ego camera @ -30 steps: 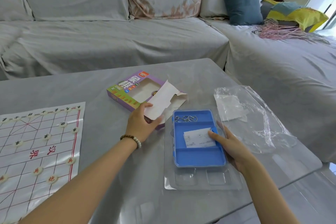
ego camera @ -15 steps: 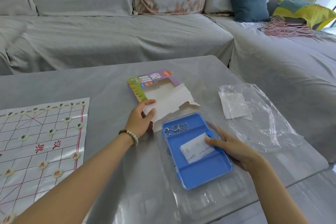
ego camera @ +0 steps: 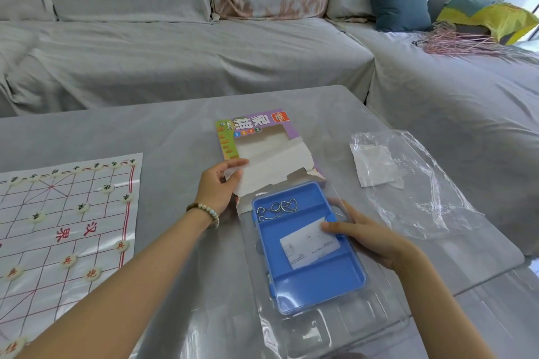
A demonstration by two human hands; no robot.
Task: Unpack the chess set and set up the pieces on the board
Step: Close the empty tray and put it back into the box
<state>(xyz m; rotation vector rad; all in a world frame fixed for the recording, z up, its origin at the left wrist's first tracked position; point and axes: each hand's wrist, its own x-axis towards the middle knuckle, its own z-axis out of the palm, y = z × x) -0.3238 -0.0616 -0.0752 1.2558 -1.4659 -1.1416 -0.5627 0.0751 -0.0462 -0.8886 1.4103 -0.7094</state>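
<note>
Now | tray far edge on box flap | board well apart

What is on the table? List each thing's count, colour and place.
purple cardboard box: one, purple, table centre
rectangular blue plastic tray: one, blue, nearer than box
bent wire rings: several, silver, tray's far compartment
white paper slip: one, white, tray's middle
paper chessboard: one, white and red, table's left
round chess discs: many, cream, on chessboard
clear plastic bag: one, clear, table's right
left grip: one, holds box flap
right grip: one, holds tray edge
</note>
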